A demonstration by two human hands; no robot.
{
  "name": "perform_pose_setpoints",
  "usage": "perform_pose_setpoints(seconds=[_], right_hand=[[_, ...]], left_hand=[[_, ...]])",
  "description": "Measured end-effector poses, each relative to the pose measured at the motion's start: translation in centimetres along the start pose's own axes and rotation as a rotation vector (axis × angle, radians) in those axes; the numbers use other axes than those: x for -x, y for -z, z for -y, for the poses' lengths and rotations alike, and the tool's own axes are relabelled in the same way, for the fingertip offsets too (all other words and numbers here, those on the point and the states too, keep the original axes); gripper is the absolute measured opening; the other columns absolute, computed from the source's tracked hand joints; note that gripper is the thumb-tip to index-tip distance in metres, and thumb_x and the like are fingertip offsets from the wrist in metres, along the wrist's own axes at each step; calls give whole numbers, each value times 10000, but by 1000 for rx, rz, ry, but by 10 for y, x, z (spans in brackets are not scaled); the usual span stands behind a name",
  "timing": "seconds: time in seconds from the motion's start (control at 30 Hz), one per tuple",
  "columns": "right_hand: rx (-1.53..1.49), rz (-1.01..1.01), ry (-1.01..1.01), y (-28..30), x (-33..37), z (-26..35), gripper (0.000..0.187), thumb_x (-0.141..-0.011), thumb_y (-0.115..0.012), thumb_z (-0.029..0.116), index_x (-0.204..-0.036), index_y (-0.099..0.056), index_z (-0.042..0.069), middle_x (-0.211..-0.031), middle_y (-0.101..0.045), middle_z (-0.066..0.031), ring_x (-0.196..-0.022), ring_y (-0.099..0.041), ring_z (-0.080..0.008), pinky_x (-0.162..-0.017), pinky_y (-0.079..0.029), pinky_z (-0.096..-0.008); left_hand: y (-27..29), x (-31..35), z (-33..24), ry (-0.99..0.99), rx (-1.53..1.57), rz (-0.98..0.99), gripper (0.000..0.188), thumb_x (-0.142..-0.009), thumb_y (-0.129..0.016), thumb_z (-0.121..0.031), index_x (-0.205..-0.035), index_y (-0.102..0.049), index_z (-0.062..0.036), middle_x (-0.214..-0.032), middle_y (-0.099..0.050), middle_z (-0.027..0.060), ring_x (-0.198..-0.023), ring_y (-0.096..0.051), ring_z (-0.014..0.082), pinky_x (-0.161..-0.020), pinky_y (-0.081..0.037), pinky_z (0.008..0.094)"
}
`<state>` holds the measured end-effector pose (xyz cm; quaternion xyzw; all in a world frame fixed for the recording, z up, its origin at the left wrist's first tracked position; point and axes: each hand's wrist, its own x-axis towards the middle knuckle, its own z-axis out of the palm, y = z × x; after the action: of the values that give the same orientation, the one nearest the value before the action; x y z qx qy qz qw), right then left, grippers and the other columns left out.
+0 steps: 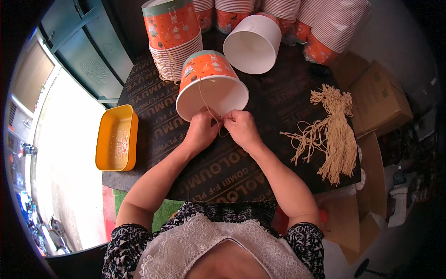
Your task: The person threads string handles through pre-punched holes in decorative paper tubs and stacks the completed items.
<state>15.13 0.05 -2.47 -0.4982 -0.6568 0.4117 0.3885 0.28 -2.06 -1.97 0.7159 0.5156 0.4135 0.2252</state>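
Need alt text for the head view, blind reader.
Both hands, left hand and right hand, pinch a beige string at the rim of an orange paper bucket lying on a dark board. String bundle right, yellow tray left.

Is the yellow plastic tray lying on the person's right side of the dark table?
No, the yellow plastic tray lies at the left edge of the dark table, beyond the left hand.
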Motion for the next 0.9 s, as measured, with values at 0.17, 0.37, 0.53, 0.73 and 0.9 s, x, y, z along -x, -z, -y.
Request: perform_pose_setpoints(seconds=[0.17, 0.37, 0.53, 0.73, 0.9], right_hand=[[30, -9, -13, 0, 1, 3, 174, -796, -597, 95, -862, -656, -55, -780, -656, -214, -729, -665, -320, -647, -506, -382], [63, -40, 22, -3, 1, 1, 169, -796, -603, 105, -865, -661, -38, -792, -650, -224, -758, -659, -357, -656, -512, -405], [152, -122, 123, -4, 2, -2, 128, -813, -597, 103, -820, -636, -19, -774, -643, -214, -753, -644, -376, -641, -506, -432], [189, -148, 148, -1, 7, 2, 112, -816, -606, 102, -822, -619, -9, -759, -636, -209, -735, -636, -384, -619, -499, -437], [214, -124, 197, 1, 10, 4, 113, -821, -606, 103, -823, -611, -9, -743, -632, -209, -718, -632, -385, -607, -493, -444]], left_hand=[[-2, 0, 4, 14, 8, 9, 71, -734, -659, -17, -775, -617, 24, -801, -611, 162, -750, -624, 285, -656, -478, 365], [0, 1, 4, 5, 28, 5, 58, -744, -637, -17, -775, -619, 28, -782, -615, 172, -747, -634, 287, -650, -481, 363], [3, -1, 0, -8, 21, -26, 54, -705, -619, 10, -744, -653, 24, -759, -638, 192, -748, -640, 327, -671, -504, 381], [7, 0, 5, 52, -9, 15, 79, -726, -628, -29, -765, -608, 36, -799, -604, 171, -765, -611, 290, -689, -472, 365], [7, -1, 6, 115, 13, 33, 88, -729, -615, -43, -770, -605, 35, -808, -602, 154, -768, -597, 268, -699, -467, 354]])
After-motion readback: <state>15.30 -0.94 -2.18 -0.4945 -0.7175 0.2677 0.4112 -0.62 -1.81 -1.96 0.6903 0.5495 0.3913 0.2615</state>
